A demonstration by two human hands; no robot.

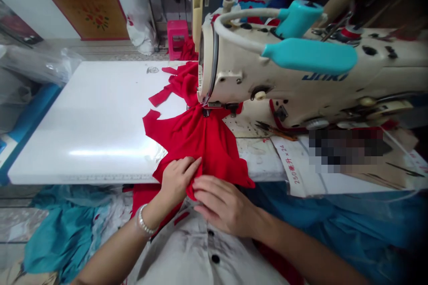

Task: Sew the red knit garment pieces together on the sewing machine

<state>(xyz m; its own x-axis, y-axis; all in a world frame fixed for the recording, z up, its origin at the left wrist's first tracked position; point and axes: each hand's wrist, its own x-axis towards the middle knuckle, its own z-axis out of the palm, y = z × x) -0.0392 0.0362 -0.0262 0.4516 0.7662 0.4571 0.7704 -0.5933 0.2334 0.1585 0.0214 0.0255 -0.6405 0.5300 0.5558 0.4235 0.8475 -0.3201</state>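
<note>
Some teal cloth (63,236) lies in loose folds at lower left, below the near edge of a white surface (100,116) that reflects a bright streak of light. Further right, a beaded bracelet (144,220) circles the left wrist. The left hand (177,177) has its grip closed on the near part of a red cloth (187,136), thumb and fingers together on the fabric. This cloth spreads over the surface, its folds running up to the needle area of the sewing machine; red pieces (183,82) lie bunched just beyond. A pink stool (177,35) stands behind, on the floor. Beside the left hand, the right hand (225,202) grips a folded edge of the same cloth, fingers bent over it. Next comes the cream sewing machine (240,58), carrying a turquoise fitting (310,55) on a pale curved neck. Under its arm lie dark-tipped snips (279,130), near a printed white sheet (294,167). Blue cloth (310,227) lies below, at lower right.
</note>
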